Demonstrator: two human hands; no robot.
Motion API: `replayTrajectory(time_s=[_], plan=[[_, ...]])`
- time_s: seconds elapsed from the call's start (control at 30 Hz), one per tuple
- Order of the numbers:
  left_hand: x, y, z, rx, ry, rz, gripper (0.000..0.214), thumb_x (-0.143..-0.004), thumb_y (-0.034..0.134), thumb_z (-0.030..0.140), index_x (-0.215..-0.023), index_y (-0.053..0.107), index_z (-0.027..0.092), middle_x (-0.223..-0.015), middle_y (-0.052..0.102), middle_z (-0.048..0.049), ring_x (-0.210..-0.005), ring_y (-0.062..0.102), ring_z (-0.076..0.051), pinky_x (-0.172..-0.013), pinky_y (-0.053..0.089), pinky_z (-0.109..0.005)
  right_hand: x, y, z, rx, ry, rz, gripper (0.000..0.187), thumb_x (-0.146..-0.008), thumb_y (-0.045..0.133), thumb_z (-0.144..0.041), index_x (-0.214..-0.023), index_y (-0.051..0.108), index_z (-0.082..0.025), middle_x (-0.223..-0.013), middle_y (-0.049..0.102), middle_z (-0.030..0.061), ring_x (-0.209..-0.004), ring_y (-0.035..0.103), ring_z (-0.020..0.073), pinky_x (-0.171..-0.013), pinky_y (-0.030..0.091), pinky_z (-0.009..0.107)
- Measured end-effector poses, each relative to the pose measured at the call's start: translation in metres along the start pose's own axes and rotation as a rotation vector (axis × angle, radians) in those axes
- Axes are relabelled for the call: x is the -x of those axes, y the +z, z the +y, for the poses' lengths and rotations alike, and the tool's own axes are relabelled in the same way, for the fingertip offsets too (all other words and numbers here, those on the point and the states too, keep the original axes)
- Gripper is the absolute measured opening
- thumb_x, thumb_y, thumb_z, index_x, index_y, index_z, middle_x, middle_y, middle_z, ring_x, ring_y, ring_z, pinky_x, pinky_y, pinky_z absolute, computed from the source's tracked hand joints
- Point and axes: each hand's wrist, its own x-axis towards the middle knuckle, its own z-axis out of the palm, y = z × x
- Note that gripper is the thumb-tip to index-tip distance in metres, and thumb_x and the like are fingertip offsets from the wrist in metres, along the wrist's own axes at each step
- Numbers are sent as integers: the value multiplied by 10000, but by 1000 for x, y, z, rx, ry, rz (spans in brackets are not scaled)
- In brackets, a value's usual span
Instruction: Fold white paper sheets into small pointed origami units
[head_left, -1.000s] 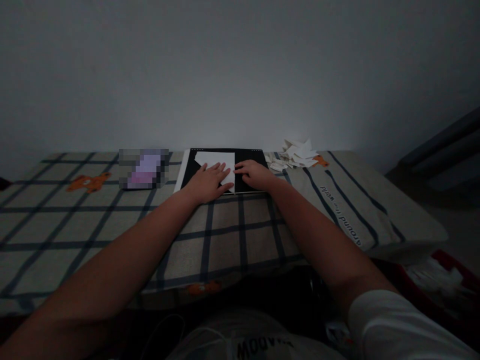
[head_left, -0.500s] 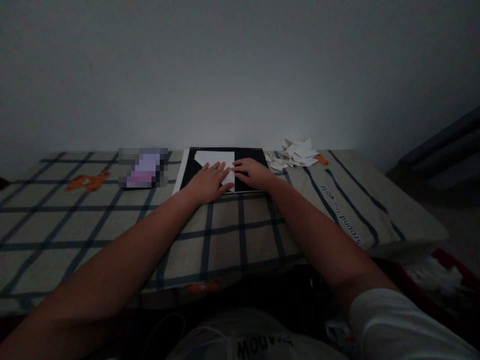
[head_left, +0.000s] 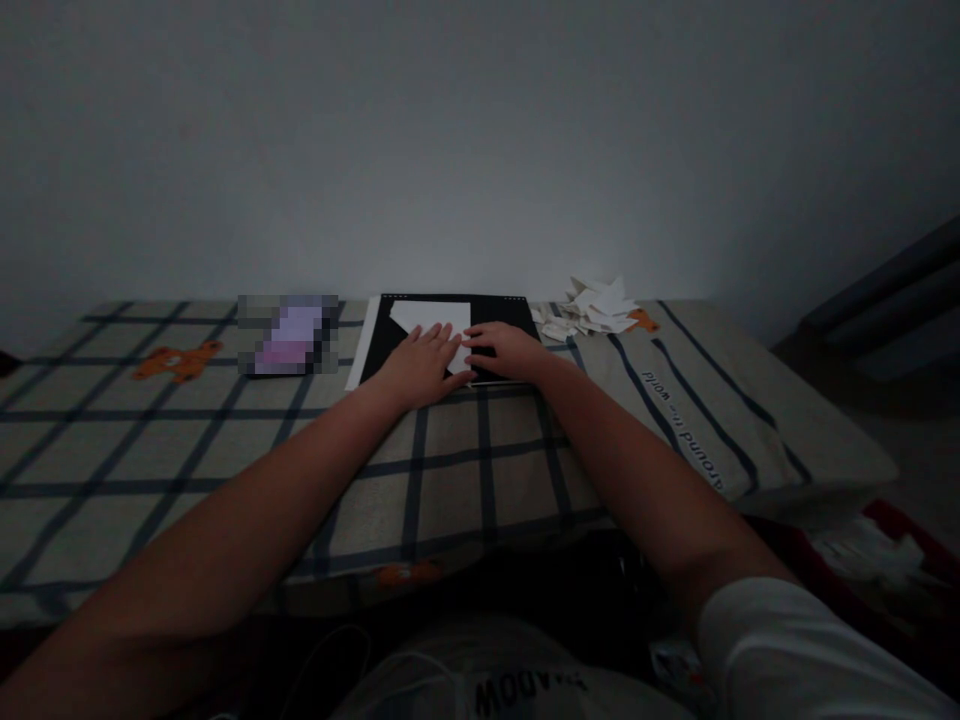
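Observation:
A folded sheet of white paper with a slanted left corner lies on a black board that has small slots along its far edge. My left hand rests flat across the near part of the paper, fingers stretched out and apart. From the other side, my right hand touches the paper's right edge with its fingertips. Its fingers are bent a little and spread, and they grip nothing. Both hands partly cover the paper's near end.
Right of the board is a pile of folded white paper pieces. A phone-like device, partly blurred out, lies to the left. Everything sits on a checked cloth over a table against a grey wall.
My right hand has slid slightly toward me along the paper's right edge. My left hand stays nearly in place, its thumb now closer to the right hand's fingers.

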Motion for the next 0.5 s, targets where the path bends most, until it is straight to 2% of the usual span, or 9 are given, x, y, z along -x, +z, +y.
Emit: replayTrajectory(time_s=[0.33, 0.5], plan=[[0, 2, 2, -57, 2, -12, 827, -992, 315, 651, -1542, 350, 34, -1609, 320, -242, -1512, 272, -352, -1222, 195, -488, 0, 2, 1, 20, -4, -3, 389, -936, 627, -336, -1283, 692, -174, -1397, 625, 132, -1309, 561, 270, -1107, 439, 439], [-1, 5, 4, -47, -40, -35, 951, -934, 335, 748, -1550, 329, 23, -1624, 278, -246, -1527, 229, -357, -1229, 184, -482, 0, 3, 2, 17, -4, 4, 388, -936, 631, -344, -1282, 693, -181, -1396, 626, 128, -1306, 562, 259, -1111, 436, 431]])
